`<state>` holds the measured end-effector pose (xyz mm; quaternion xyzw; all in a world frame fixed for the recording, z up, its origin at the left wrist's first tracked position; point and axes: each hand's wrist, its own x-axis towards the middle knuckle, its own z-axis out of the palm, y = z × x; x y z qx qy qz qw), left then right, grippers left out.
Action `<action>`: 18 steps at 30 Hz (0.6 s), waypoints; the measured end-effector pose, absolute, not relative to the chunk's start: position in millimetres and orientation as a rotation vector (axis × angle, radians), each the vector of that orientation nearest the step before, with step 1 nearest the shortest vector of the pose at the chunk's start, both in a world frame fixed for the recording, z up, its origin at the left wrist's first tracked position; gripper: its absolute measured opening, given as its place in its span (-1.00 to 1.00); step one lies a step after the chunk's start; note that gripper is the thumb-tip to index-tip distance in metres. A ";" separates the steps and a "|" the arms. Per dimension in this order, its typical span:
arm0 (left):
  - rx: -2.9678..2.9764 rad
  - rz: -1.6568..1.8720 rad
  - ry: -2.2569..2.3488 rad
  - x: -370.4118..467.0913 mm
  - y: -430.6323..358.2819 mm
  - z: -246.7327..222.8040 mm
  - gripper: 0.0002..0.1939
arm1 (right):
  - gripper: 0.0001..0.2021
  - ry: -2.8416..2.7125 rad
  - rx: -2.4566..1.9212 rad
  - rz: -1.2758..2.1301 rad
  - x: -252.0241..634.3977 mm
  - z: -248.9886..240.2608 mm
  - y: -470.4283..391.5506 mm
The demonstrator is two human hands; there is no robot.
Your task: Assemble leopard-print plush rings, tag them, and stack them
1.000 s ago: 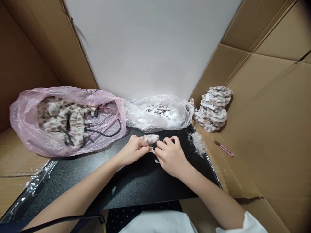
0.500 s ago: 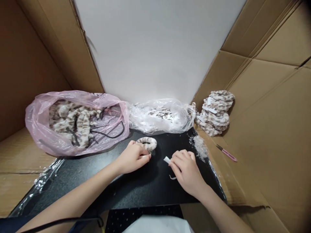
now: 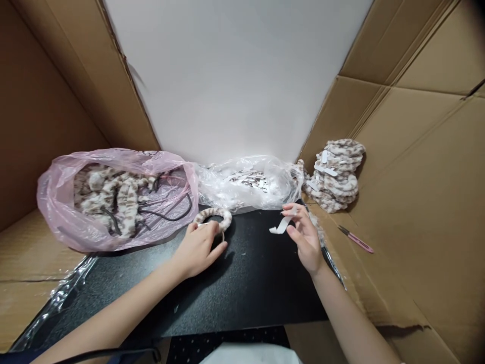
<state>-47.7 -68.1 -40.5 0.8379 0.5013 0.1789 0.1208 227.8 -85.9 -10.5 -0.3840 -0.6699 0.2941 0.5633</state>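
Note:
My left hand (image 3: 199, 248) is closed on the near side of a plush ring (image 3: 226, 217), cream with brown-grey markings, at the back of the dark tabletop. The fingers cover part of the ring, and a thin pale band shows beside the thumb. Off to the right, my right hand (image 3: 306, 241) is raised, palm turned inward. It pinches a curled white strip (image 3: 281, 227) that hangs toward the left, with bent fingers around it.
At left lies a pink plastic bag (image 3: 56, 202) with plush pieces and dark cords. A clear bag (image 3: 280, 194) of white strips lies behind the hands. Plush rings with white tags (image 3: 343, 177) are piled at right, near pink-handled snips (image 3: 356, 239). Cardboard walls (image 3: 413, 202) flank the table.
My right hand has lifted away and turned, showing more of the white strip. My left hand has shifted slightly left with the plush ring.

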 end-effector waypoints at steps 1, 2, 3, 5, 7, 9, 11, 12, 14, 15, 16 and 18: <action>2.367 0.595 1.488 -49.9 -65.5 -33.8 -0.83 | -0.83 -1.556 -0.858 0.684 226.6 -7.8 -82.6; 2.284 0.679 1.510 -52.0 -61.8 -26.5 -0.83 | -0.81 -1.532 -0.807 0.685 225.2 -6.5 -78.8; 2.199 0.771 1.520 -53.5 -56.9 -19.3 -0.82 | -0.77 -1.509 -0.757 0.696 223.6 -6.8 -74.6; 2.029 0.902 1.448 -54.0 -44.5 -7.7 -0.85 | -0.64 -1.462 -0.690 0.720 220.7 -11.4 -65.1; 1.835 0.967 1.326 -50.2 -31.0 -3.2 -0.88 | -0.53 -1.414 -0.695 0.744 218.7 -19.0 -56.3; 1.627 0.969 1.239 -43.0 -20.8 -7.0 -0.86 | -0.46 -1.367 -0.708 0.778 217.0 -26.4 -50.8; 1.463 0.922 1.193 -34.6 -17.4 -16.7 -0.83 | -0.37 -1.361 -0.720 0.834 213.4 -31.8 -50.3; 1.409 0.885 1.182 -30.7 -18.7 -22.3 -0.80 | -0.31 -1.376 -0.736 0.856 210.2 -33.6 -51.9; 1.410 0.805 1.172 -24.1 -26.5 -32.3 -0.65 | -0.22 -1.421 -0.800 0.881 200.2 -36.5 -57.7; 1.470 0.763 1.164 -21.6 -32.1 -35.9 -0.55 | -0.19 -1.440 -0.839 0.887 193.8 -37.9 -61.2; 1.562 0.724 1.147 -19.4 -38.2 -38.3 -0.44 | -0.17 -1.450 -0.876 0.888 186.8 -39.4 -64.8; 1.738 0.670 1.099 -15.9 -49.8 -40.5 -0.29 | -0.14 -1.461 -0.939 0.887 172.9 -43.0 -71.3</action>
